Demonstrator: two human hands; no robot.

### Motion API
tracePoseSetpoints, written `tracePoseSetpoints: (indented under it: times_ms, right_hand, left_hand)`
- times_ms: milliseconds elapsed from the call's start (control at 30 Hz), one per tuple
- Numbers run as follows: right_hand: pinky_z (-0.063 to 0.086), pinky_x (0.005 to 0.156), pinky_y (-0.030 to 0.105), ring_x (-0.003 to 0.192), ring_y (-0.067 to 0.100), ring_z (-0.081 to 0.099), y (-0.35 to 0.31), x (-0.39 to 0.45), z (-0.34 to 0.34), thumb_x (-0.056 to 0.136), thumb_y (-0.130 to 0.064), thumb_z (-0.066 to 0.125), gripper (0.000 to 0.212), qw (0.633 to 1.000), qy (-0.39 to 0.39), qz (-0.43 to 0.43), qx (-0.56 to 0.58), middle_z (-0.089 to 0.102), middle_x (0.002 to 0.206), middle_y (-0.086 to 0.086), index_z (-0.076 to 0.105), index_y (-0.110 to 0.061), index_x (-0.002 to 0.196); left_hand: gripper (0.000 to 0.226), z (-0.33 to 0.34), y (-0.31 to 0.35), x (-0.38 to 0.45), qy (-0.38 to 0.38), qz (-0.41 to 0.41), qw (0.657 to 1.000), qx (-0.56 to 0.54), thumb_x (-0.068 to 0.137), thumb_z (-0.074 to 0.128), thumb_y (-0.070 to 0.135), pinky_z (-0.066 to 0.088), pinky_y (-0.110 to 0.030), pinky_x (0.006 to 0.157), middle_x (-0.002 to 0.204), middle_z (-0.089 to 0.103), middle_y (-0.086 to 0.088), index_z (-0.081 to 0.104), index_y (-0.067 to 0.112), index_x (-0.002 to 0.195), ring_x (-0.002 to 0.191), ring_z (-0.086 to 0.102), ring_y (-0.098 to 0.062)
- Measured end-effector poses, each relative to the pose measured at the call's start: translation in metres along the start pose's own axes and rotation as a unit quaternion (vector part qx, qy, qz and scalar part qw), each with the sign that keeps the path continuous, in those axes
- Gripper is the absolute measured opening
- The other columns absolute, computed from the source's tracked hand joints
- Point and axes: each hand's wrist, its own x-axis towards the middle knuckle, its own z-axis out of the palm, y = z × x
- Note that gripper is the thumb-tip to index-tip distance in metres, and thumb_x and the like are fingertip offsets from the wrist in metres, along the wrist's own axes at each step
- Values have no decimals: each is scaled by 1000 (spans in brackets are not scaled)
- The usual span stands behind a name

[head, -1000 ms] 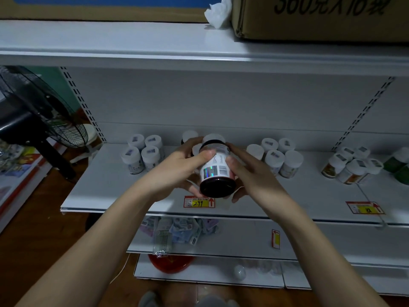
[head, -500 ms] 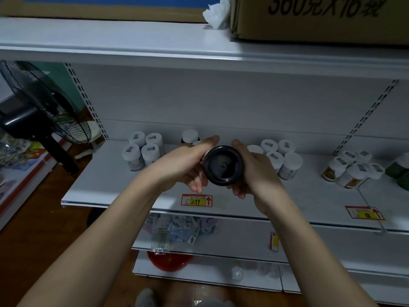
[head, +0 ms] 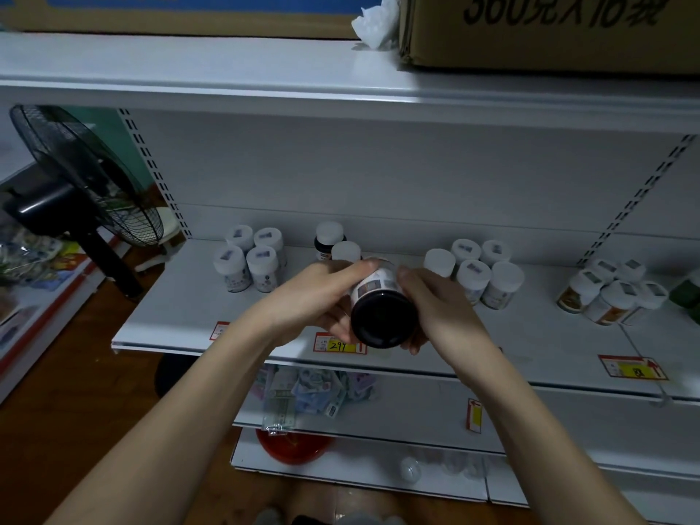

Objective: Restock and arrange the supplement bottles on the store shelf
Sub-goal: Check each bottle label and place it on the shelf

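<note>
A dark supplement bottle [head: 380, 316] with a white label is held in both hands above the front of the white middle shelf [head: 178, 308]. Its black base faces me and its top points toward the shelf back. My left hand [head: 314, 297] grips its left side, thumb across the label. My right hand [head: 443, 305] grips its right side. Behind it stand two dark white-capped bottles [head: 329, 240]. A group of white bottles [head: 252, 259] stands on the left and another group [head: 477, 274] on the right.
More white-capped bottles [head: 610, 297] and green ones [head: 687, 293] stand at the shelf's far right. Price tags [head: 339, 344] line the front edge. A black fan [head: 83, 191] stands at left. Cardboard boxes [head: 549, 32] sit on the top shelf. Packets [head: 303, 392] lie on the lower shelf.
The bottle has tilted from label-up to base toward me over the last second, and has now dropped a little with part of the label showing again. Both hands still hold it.
</note>
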Motion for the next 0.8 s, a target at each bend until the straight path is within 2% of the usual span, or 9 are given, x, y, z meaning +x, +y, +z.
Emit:
tracePoseSetpoints:
  times_ms: [67, 133, 233, 300, 367, 500, 567, 667, 800]
  right_hand:
    - [53, 47, 32, 57, 22, 66, 3, -1, 0, 101, -37, 47, 28, 1000, -2, -19, -4, 71, 74, -1, 62, -22, 121]
    - [58, 54, 36, 72, 23, 71, 10, 0, -1, 100, -39, 49, 32, 999, -9, -39, -14, 73, 86, 3, 53, -35, 132]
    - [61, 73, 44, 81, 20, 71, 21, 3, -5, 98, -46, 53, 44, 996, -28, -72, -44, 73, 89, 7, 40, -46, 140]
    - [60, 82, 43, 86, 13, 70, 25, 7, -7, 97, -43, 56, 53, 996, -22, -79, -46, 71, 93, 3, 33, -45, 146]
    - [57, 88, 36, 97, 5, 68, 28, 10, -8, 96, -39, 59, 58, 996, -17, -78, -41, 69, 107, -5, 31, -41, 148]
    - [48, 83, 10, 112, -11, 56, 28, 12, -6, 97, -22, 62, 46, 994, -17, -100, -34, 59, 124, -21, 43, -37, 136]
    - [47, 80, 6, 114, -13, 54, 30, 13, -4, 96, -14, 63, 46, 994, -12, -106, -12, 58, 124, -23, 46, -36, 132]
    - [49, 86, 10, 117, -8, 55, 36, 16, -3, 93, -4, 64, 48, 994, 0, -110, 19, 61, 122, -22, 51, -33, 129]
    - [51, 94, 16, 120, -5, 54, 48, 16, -4, 91, -1, 66, 49, 995, -3, -99, 25, 62, 120, -24, 53, -36, 124]
  left_hand:
    - [39, -1, -2, 0, -2, 21, 1000, 1, 100, 52, 45, 55, -30, 53, 89, 69, -24, 61, 13, 120, 72, 63, -34]
    - [26, -2, -3, -1, 3, 36, 999, -8, 98, 58, 39, 57, -31, 55, 92, 70, -18, 56, 29, 121, 73, 63, -35]
    - [34, -7, -4, 1, 6, 69, 998, 0, 93, 65, 33, 61, -37, 66, 86, 76, -4, 49, 52, 117, 73, 69, -22]
    - [53, -11, -3, 4, 10, 94, 995, 20, 92, 67, 28, 62, -37, 70, 81, 76, 5, 43, 50, 134, 75, 71, -15]
    - [70, -13, -3, 6, 8, 112, 993, 19, 91, 70, 21, 62, -36, 72, 90, 77, 6, 34, 47, 146, 83, 74, -16]
    - [83, -16, -6, 9, 14, 143, 989, 16, 86, 74, 7, 62, -39, 78, 108, 74, 4, 34, 48, 147, 98, 72, -16]
    - [82, -16, -6, 10, 7, 154, 988, 13, 85, 75, 5, 61, -38, 80, 111, 73, 6, 38, 43, 147, 100, 72, -16]
    - [68, -9, -9, 13, 24, 175, 984, 13, 85, 77, 9, 62, -38, 79, 114, 71, 8, 47, 38, 138, 100, 71, -11]
    - [53, 8, -21, 17, 74, 194, 978, 6, 84, 78, 10, 59, -30, 71, 111, 69, 5, 55, 31, 126, 93, 69, -10]
